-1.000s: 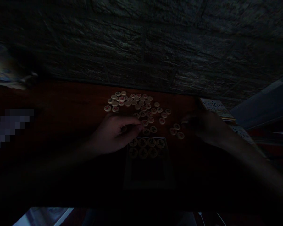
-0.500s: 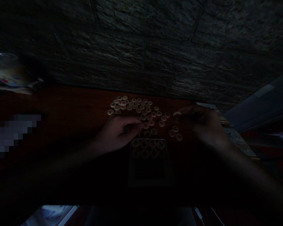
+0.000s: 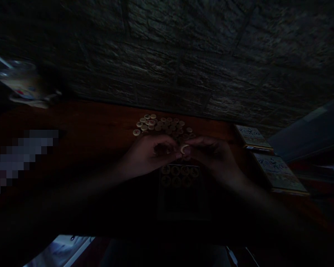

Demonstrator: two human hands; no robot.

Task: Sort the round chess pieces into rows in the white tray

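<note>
Near the tray (image 3: 183, 215), the right hand (image 3: 218, 155) pinches a round piece (image 3: 183, 147) beside the left hand (image 3: 144, 152), whose hold is unclear; this likely handover needs steady fingers.

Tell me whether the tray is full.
Partly full: round pieces line the far end of the tray; none show in its dark near part.

Wall (image 3: 156, 63): very dim, stone relief faintly picked out, stretched toward its outer ends.
Tabletop (image 3: 100, 111): dull red-brown along its far edge, near black at its near edge.
Box (image 3: 183, 215): sunk in shadow, near half barely readable.
Loose pieces (image 3: 136, 132): pale, markings mostly unclear.
Cup (image 3: 28, 84): weak glint on top.
Mosaic patch (image 3: 22, 159): coarse pixel blocks toward the tabletop's left edge.
</note>
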